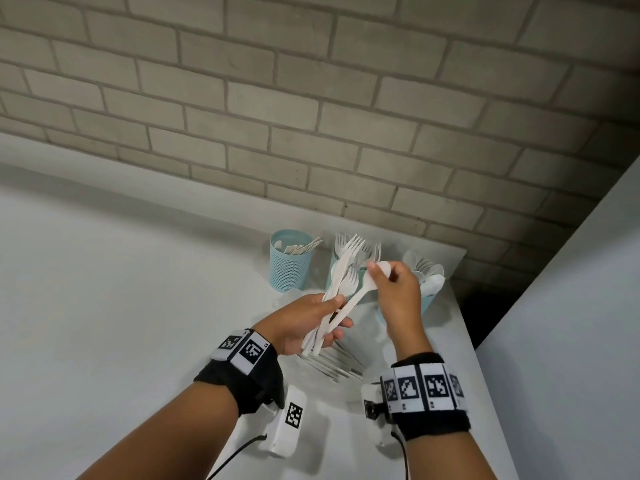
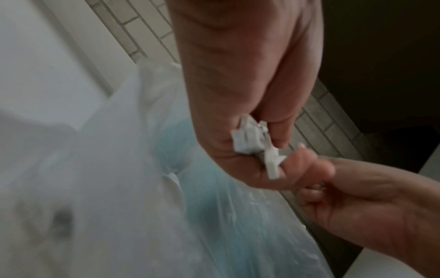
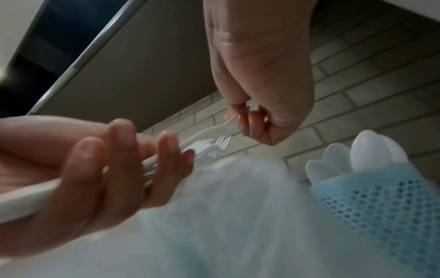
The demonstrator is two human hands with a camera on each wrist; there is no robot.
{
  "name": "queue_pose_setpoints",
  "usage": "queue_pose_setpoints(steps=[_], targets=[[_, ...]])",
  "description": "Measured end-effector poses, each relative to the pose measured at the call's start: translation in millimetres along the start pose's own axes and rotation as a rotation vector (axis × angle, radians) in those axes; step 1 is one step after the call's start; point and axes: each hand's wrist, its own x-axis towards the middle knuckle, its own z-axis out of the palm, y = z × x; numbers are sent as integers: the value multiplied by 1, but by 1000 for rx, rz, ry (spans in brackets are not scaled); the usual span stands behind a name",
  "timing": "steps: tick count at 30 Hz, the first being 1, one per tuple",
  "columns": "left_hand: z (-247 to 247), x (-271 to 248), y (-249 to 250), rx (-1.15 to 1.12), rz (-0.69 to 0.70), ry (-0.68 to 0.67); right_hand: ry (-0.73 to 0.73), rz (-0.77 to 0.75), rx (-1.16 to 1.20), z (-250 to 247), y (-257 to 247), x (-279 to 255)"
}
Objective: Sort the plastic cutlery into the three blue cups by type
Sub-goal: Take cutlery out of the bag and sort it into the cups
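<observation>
My left hand (image 1: 311,322) grips a bundle of white plastic forks (image 1: 341,275), tines up, above the table. My right hand (image 1: 382,277) pinches the bowl of a white spoon (image 1: 363,289) whose handle still runs down into that bundle. Three blue mesh cups stand behind: the left cup (image 1: 289,268) holds flat handles, the middle cup (image 1: 333,259) holds forks and is mostly hidden, and the right cup (image 1: 429,301) holds spoons. In the right wrist view the right hand (image 3: 250,124) holds the spoon (image 3: 221,128) beside the spoon cup (image 3: 385,203). The left wrist view shows handle ends (image 2: 254,144) in the left hand's palm.
More loose cutlery lies in a clear plastic bag (image 1: 332,363) on the white table (image 1: 121,289) under my hands. A brick wall (image 1: 311,98) stands right behind the cups. The table's right edge (image 1: 481,375) runs close to the spoon cup, with a dark gap beyond.
</observation>
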Motion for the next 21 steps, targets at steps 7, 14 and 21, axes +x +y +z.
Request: queue_pose_setpoints(steps=[7, 14, 21], targets=[[1, 6, 2, 8, -32, 51, 431, -155, -21, -56, -19, 41], [0, 11, 0, -114, -28, 62, 405, -231, -459, -61, 5, 53], [-6, 3, 4, -148, -62, 41, 100, 26, -985, -44, 38, 45]])
